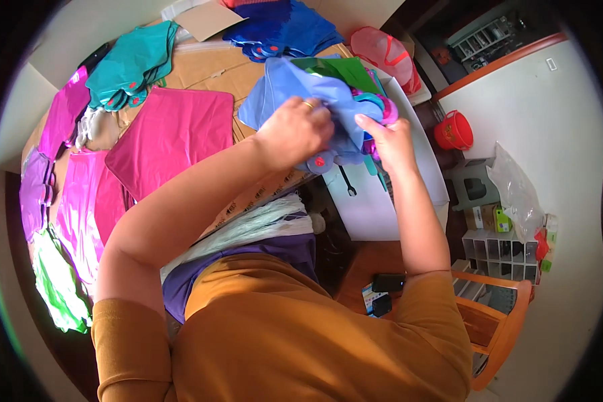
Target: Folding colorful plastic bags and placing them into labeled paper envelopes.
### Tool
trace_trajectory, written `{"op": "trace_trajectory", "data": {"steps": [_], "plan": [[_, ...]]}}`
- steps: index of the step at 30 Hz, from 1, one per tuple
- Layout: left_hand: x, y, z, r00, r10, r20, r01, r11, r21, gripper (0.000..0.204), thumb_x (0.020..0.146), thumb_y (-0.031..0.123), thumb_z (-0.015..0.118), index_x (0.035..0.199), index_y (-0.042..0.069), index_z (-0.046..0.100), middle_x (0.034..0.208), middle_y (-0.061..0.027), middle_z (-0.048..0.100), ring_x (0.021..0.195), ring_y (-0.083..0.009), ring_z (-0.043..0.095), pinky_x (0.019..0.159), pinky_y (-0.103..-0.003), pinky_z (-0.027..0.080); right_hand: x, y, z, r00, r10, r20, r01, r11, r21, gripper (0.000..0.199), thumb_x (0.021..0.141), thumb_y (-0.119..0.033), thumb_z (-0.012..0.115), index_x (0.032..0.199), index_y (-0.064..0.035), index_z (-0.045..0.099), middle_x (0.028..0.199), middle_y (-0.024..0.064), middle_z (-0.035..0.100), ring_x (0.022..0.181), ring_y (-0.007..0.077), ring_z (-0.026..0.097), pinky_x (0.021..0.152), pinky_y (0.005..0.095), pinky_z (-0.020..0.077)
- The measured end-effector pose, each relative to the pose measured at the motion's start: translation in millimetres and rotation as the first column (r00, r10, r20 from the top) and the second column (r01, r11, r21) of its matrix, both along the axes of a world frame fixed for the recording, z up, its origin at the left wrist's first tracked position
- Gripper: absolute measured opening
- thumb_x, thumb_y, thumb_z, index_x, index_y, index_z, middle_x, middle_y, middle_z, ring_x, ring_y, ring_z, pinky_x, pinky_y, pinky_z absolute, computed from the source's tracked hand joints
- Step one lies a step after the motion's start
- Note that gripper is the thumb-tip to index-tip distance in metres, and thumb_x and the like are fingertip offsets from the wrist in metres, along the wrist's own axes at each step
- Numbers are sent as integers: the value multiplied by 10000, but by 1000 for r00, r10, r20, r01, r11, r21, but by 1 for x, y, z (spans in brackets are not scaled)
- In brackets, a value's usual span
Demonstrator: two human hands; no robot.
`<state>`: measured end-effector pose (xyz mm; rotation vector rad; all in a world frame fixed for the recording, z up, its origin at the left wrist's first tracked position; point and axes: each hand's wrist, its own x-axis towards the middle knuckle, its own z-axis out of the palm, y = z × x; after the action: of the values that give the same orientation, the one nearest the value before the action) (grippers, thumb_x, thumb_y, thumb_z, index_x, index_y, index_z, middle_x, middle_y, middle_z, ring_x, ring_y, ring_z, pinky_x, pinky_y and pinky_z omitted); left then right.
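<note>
A light blue bag-like piece of thin sheet material [328, 90] lies on a stack of coloured pieces, partly bunched up. My left hand [298, 130], with a ring on one finger, is closed on the light blue piece; its fingertips are partly hidden. On the right, my right hand [390, 137] grips the edge of the stack with the thumb on top, where rounded purple and teal ends [378, 104] show. A green piece [345, 70] lies behind the blue one. Below my hands hangs a rounded end with a red spot [319, 162].
Cardboard [197, 70] covers the table. Around it lie a magenta piece [177, 130], a teal stack [130, 63], a dark blue stack [291, 30] and a bright green piece [60, 281]. To the right are a white board [368, 208], a red bucket [453, 130] and a wooden chair [509, 328].
</note>
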<state>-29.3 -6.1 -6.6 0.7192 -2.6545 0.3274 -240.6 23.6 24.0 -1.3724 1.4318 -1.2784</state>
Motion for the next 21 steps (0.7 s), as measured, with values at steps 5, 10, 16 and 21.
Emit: {"op": "trace_trajectory", "data": {"steps": [5, 10, 16, 21], "plan": [[15, -11, 4, 974, 225, -2, -203, 882, 426, 607, 821, 569, 643, 1251, 142, 610, 1284, -125, 563, 1212, -350, 509, 992, -458, 416, -68, -52, 43, 963, -241, 120, 241, 970, 21, 256, 752, -104, 795, 942, 37, 698, 838, 49, 673, 717, 149, 630, 687, 295, 498], [11, -7, 8, 973, 232, -13, -202, 874, 443, 611, 817, 574, 637, 1258, 152, 611, 1277, -116, 569, 1216, -336, 509, 989, -464, 413, -228, -134, 123, 636, -535, -557, 535, 825, -182, 404, 728, -283, 803, 876, 77, 696, 850, 178, 697, 767, 248, 663, 723, 365, 512], [17, 0, 6, 955, 290, -55, -245, 883, 400, 606, 844, 563, 601, 1273, 135, 601, 1276, -117, 566, 1220, -326, 504, 1017, -501, 381, -149, -161, 230, 321, -443, -837, 151, 897, -417, 492, 809, -413, 699, 954, 56, 686, 894, 238, 697, 875, 326, 694, 771, 396, 501], [37, 54, 10, 800, 242, -549, -127, 963, 238, 477, 836, 384, 689, 1198, 83, 614, 1243, -137, 562, 1181, -350, 513, 1012, -517, 381, 53, -110, 236, 483, -282, -829, -391, 778, -492, 434, 869, -445, 662, 1014, -39, 706, 772, 130, 697, 669, 226, 646, 678, 332, 498]]}}
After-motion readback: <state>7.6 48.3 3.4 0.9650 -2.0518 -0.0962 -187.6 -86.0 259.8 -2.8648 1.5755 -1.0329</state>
